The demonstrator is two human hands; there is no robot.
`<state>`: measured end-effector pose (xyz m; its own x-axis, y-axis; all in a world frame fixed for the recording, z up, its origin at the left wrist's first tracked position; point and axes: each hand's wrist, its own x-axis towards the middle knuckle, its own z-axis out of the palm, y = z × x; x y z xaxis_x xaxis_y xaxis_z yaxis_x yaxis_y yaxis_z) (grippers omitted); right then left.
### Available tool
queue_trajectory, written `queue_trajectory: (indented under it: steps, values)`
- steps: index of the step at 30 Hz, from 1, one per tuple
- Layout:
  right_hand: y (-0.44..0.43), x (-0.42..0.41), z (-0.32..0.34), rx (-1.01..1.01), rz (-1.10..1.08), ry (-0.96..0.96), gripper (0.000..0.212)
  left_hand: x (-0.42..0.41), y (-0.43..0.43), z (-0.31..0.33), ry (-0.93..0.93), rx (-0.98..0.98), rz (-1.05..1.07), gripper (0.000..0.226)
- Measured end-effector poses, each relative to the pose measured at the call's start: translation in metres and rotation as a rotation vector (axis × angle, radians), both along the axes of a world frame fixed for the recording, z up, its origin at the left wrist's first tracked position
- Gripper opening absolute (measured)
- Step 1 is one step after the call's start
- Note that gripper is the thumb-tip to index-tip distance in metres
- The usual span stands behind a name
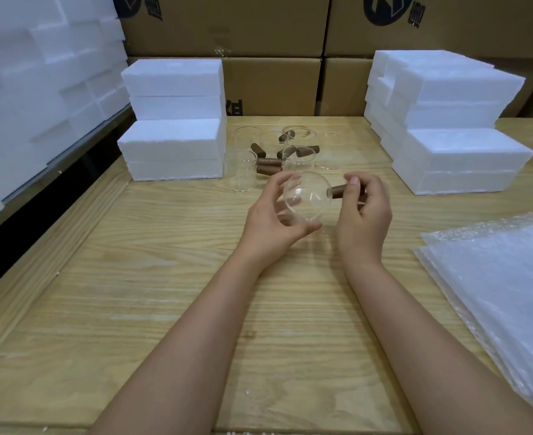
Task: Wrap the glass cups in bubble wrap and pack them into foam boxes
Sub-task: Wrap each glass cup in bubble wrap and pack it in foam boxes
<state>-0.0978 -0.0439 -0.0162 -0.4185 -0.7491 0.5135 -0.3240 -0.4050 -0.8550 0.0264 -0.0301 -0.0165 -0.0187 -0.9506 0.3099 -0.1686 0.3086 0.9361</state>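
Observation:
Above the middle of the wooden table [152, 277] I hold a clear glass cup [306, 194] with a brown wooden handle, tipped on its side. My left hand [269, 221] wraps around the glass body. The brown handle sits pinched in my right hand [364, 211]. Behind them stand several more glass cups [244, 171] with brown handles. A stack of bubble wrap sheets [503, 277] lies at the right. White foam boxes are stacked at the back left [172, 146] and at the back right [447, 136].
Cardboard cartons [271, 83] form a wall behind the table. More white foam pieces [39, 89] are piled on a shelf at the far left. A dark gap runs along the table's left edge.

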Motion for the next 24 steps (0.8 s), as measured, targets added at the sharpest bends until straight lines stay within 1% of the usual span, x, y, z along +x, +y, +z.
queue_trajectory:
  steps: [4,11,12,15,19,24]
  values:
    - [-0.002,0.003,-0.003,0.076,0.054,0.003,0.026,0.002,-0.001,-0.001,-0.029,-0.01,-0.018,0.072]
    - [0.003,0.012,-0.002,0.089,0.068,-0.04,0.012,0.0,-0.003,-0.004,-0.069,-0.04,-0.011,0.073]
    - [0.004,0.014,-0.001,0.1,0.072,-0.062,0.014,0.0,-0.003,-0.004,-0.073,-0.042,-0.008,0.072]
    - [0.006,0.017,0.001,0.156,0.059,-0.094,0.03,-0.001,-0.004,-0.004,-0.107,-0.063,0.001,0.073]
    - [0.007,0.019,0.003,0.241,0.04,-0.067,0.044,-0.002,-0.002,-0.003,-0.167,-0.085,0.035,0.082]
    - [0.006,0.017,0.004,0.319,0.094,0.009,0.063,-0.003,-0.002,-0.002,-0.18,-0.085,0.075,0.078]
